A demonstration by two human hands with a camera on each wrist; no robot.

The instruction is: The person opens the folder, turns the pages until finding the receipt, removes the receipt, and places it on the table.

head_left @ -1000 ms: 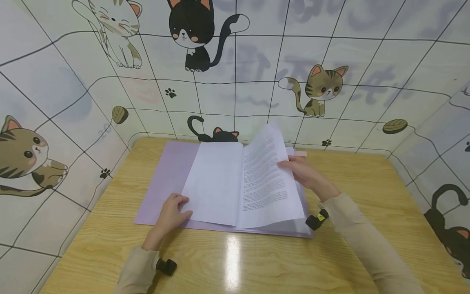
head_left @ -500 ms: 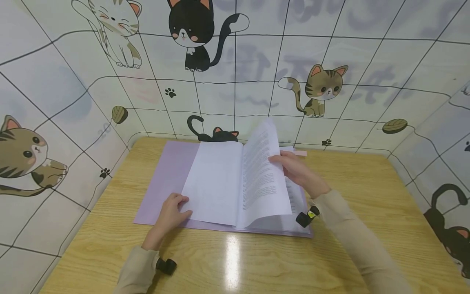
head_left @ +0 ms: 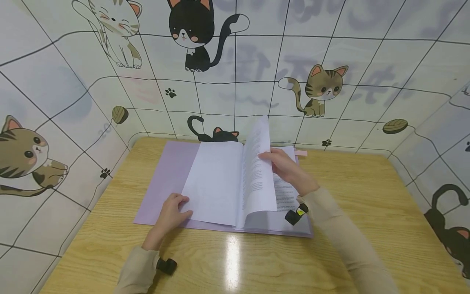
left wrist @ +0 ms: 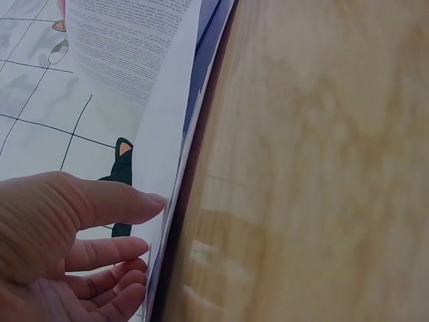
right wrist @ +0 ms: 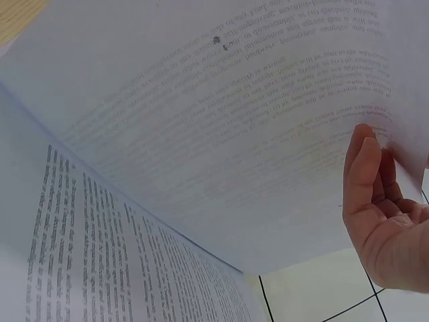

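A lilac folder (head_left: 172,171) lies open with white sheets inside. My right hand (head_left: 288,168) pinches the outer edge of a printed page (head_left: 257,167), which stands raised and bowed over the right side. In the right wrist view the lifted page (right wrist: 228,134) shows its print faintly from behind, and more text shows on the sheet below (right wrist: 127,261). My left hand (head_left: 173,212) rests at the lower left edge of the blank left page (head_left: 216,183). In the left wrist view its thumb and fingertips (left wrist: 155,201) touch the paper.
The folder lies on a wooden table (head_left: 352,196) against a cat-patterned wall covering (head_left: 257,94). A pink tab (head_left: 301,153) sticks out at the folder's upper right. A black wrist device (head_left: 167,266) sits at the left sleeve, another dark device (head_left: 293,216) at the right.
My right hand has moved left with the page's edge, so the page curls further toward the spine and more of the printed sheet beneath shows. The left hand has stayed in place.
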